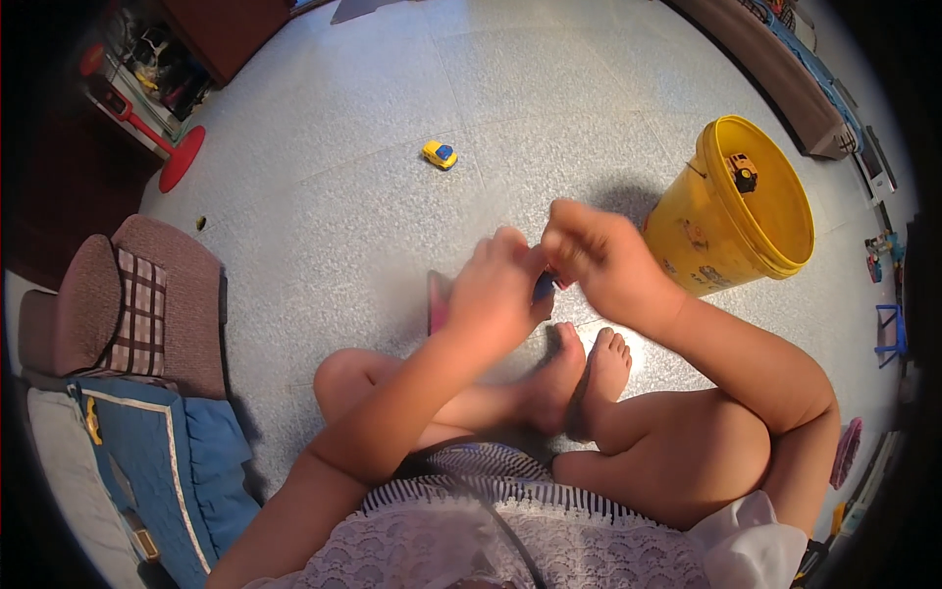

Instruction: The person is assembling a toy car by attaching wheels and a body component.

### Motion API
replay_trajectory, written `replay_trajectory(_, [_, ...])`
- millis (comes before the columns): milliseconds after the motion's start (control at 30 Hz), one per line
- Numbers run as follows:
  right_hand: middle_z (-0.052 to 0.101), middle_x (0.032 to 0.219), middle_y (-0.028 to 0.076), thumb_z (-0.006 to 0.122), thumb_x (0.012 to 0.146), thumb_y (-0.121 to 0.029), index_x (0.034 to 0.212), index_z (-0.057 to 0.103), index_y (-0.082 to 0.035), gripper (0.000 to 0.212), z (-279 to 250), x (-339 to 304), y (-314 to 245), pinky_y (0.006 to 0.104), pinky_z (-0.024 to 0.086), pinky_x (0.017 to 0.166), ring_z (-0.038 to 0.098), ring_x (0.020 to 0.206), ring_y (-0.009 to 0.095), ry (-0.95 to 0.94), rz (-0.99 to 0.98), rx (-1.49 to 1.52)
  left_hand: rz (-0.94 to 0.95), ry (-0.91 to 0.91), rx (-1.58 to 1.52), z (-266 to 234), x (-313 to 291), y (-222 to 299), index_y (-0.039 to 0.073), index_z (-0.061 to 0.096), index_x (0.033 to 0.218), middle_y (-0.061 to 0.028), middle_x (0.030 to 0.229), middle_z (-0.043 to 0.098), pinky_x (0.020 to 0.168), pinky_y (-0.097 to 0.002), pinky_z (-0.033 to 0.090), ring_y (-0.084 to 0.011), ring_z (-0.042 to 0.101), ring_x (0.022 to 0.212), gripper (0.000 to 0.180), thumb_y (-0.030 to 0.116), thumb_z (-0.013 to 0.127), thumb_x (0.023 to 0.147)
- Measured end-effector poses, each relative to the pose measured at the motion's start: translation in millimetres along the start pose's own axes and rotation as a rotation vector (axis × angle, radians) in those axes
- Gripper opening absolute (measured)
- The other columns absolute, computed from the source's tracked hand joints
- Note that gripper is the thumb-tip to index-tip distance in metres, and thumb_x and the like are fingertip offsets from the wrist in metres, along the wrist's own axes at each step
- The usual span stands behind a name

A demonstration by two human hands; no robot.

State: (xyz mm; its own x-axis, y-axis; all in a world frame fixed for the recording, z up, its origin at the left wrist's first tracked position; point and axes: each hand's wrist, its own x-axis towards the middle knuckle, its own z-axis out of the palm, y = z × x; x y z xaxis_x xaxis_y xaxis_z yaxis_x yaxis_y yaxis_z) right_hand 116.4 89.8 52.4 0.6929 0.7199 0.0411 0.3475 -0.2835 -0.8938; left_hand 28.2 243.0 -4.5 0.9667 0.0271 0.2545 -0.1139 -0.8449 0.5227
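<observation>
My left hand (496, 290) is closed around a small dark blue and red object (546, 286) in front of my shins. Most of it is hidden by my fingers, so its kind does not show. Close against it, my right hand (613, 260) has its fingers curled in a pinch on the object's right end. A pink and dark piece (438, 306) shows past the left side of my left hand. Whether it is held or lies on the floor I cannot tell. Both hands are slightly blurred.
A yellow bucket (692, 231) stands to the right with a yellow and black toy vehicle (743, 173) inside. Ahead lies a yellow and blue toy car (440, 155) on the speckled floor (334, 196). A brown cushioned chair (186, 304) and blue cloth (147, 461) are at left.
</observation>
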Motion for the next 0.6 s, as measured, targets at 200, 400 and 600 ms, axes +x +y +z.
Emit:
replay_trajectory(200, [0.057,0.090,0.001,0.054,0.108,-0.017,0.090,0.053,-0.009,0.019,-17,4,9,0.0274,0.048,0.079,0.052,0.081,0.010,-0.073,0.197,0.837,0.176,-0.199,-0.180,-31,-4,-12,0.015,0.064,0.132,-0.0132,0.130,0.058,0.097,-0.0452,0.053,-0.0356,0.062,0.118,0.051,0.030,0.077,0.085])
replay_trajectory(400, [0.058,0.094,0.002,0.053,0.109,-0.017,0.093,0.054,-0.009,0.018,-20,7,1,0.0363,0.054,0.094,0.053,0.079,0.010,-0.091,0.041,0.899,-0.283,-0.410,-0.582,-61,-3,13,0.010,0.058,0.132,-0.0176,0.137,0.057,0.098,-0.0430,0.053,-0.0288,0.060,0.128,0.055,0.016,0.080,0.082])
replay_trajectory(600, [0.059,0.093,0.003,0.054,0.109,-0.021,0.094,0.054,-0.009,0.020,-34,-2,-13,0.0457,0.054,0.100,0.055,0.078,0.012,-0.048,-0.192,0.835,0.086,0.023,-0.508,-56,-17,-16,0.005,0.061,0.125,-0.0148,0.115,0.066,0.081,-0.0312,0.056,-0.0235,0.071,0.096,0.041,0.010,0.076,0.087])
